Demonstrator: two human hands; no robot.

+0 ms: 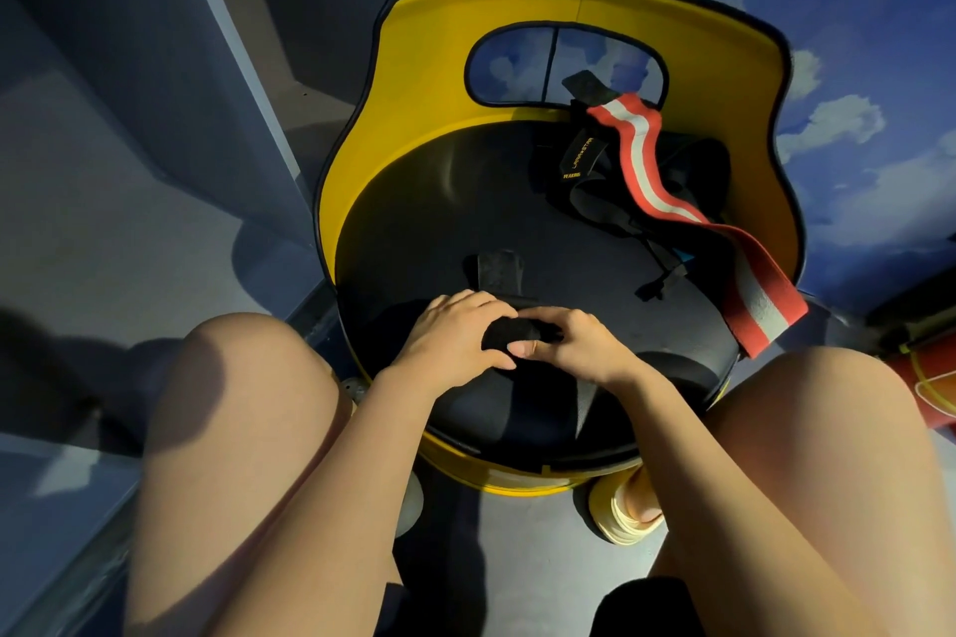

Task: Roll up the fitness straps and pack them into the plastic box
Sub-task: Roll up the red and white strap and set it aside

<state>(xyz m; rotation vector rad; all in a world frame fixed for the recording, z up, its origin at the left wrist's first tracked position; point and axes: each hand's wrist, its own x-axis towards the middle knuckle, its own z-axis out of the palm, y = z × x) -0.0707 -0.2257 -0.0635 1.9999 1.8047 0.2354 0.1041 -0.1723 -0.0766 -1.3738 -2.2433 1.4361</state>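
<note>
Bare black seat (439, 202) at left, strap pile (641, 181) crowding right, yellow backrest (414, 83) walling the rear

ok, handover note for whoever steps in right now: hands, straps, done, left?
Left hand and right hand: both grip the black strap roll at the near edge of the black seat; its loose tail lies flat ahead.
Red-and-white strap lies unrolled across the seat's right side, over a tangle of black straps.
Done: one roll partly wound.
Left: finish it, roll the rest, pack. No plastic box in view.
</note>
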